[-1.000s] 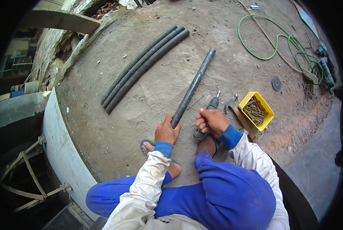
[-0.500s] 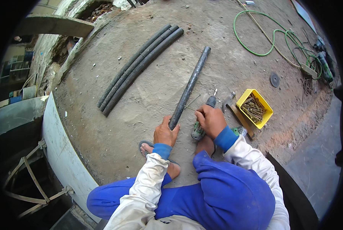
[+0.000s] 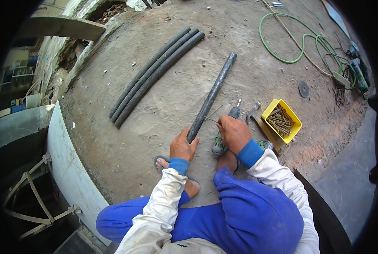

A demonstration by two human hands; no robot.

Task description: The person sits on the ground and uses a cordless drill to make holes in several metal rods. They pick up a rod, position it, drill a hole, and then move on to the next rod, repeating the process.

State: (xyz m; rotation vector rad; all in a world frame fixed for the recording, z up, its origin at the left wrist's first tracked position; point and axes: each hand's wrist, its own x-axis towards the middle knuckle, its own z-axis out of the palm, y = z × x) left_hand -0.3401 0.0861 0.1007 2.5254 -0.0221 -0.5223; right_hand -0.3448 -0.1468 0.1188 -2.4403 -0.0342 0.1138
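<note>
My left hand is wrapped round the near end of a dark pipe, which slants away to the upper right. Between the fingertips of my right hand is a thin metal rod, its far tip at the pipe's right side. Whether the tip has entered the pipe I cannot tell. Another thin rod lies just beyond. A green and black cordless drill with a bit fitted is on the ground, partly hidden by my right hand. To its right lies a hammer with a wooden handle.
A yellow bin holds many long nails or screws. Three dark pipes lie side by side at the far left. A grinding disc, a green hose or cable and a power tool lie at the right.
The view has shifted slightly. My right hand and the rod sit a little further right and the pipe's far end a touch lower. Both hands keep their grips.
</note>
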